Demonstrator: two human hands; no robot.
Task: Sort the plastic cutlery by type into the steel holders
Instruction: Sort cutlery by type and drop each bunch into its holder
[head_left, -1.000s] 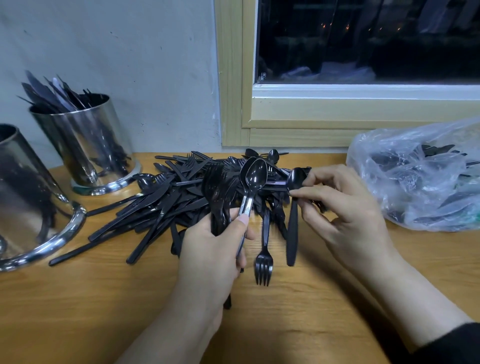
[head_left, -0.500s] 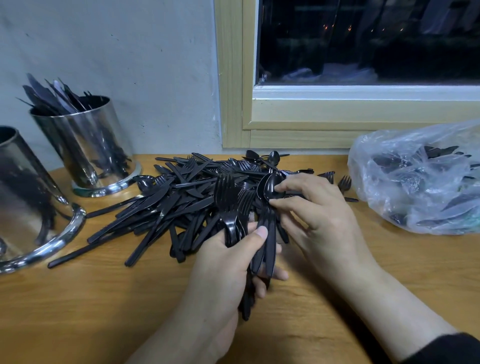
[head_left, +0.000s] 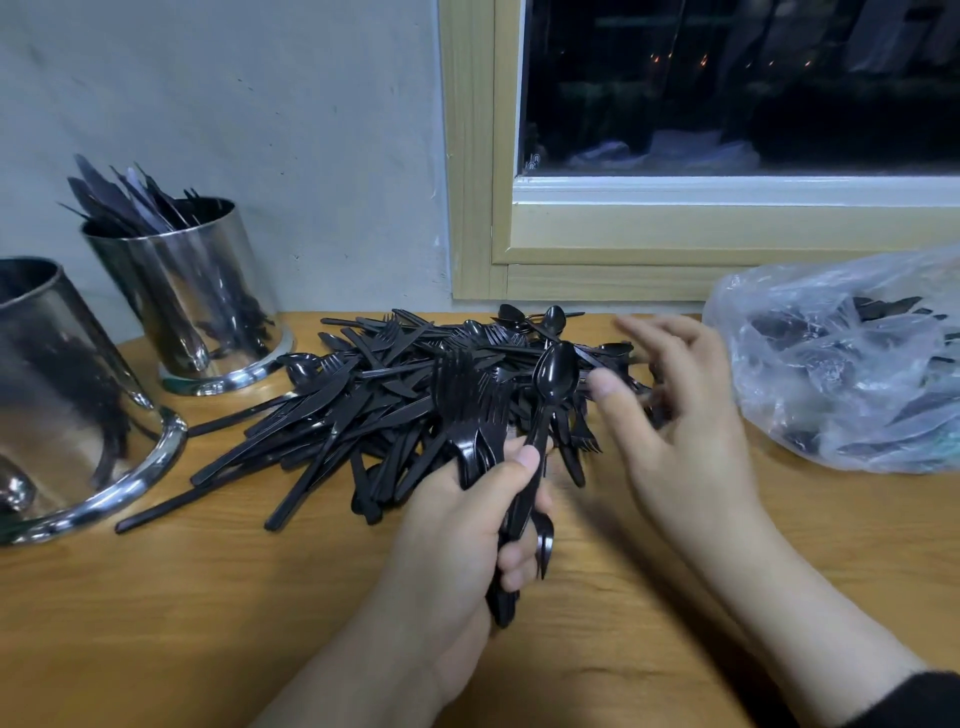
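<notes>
Left hand (head_left: 457, 525) grips a bunch of forks (head_left: 467, 410) plus one spoon (head_left: 556, 371), heads up, thumb clamped across the handles. Right hand (head_left: 685, 436) at 3 o'clock of the bunch, blurred, fingers spread and loosely bent, holding nothing. Pile (head_left: 363, 395) on table (head_left: 208, 623) at 12 o'clock of left hand. Two holders at 9–10 o'clock: far holder (head_left: 192, 296) with knives (head_left: 124, 197), near holder (head_left: 57, 395) contents unclear. Bag (head_left: 852, 364) of cutlery at 3 o'clock

Single head-worn view, looking forward and down, close over the wooden table (head_left: 156, 623); wall and window (head_left: 727, 104) just beyond.
</notes>
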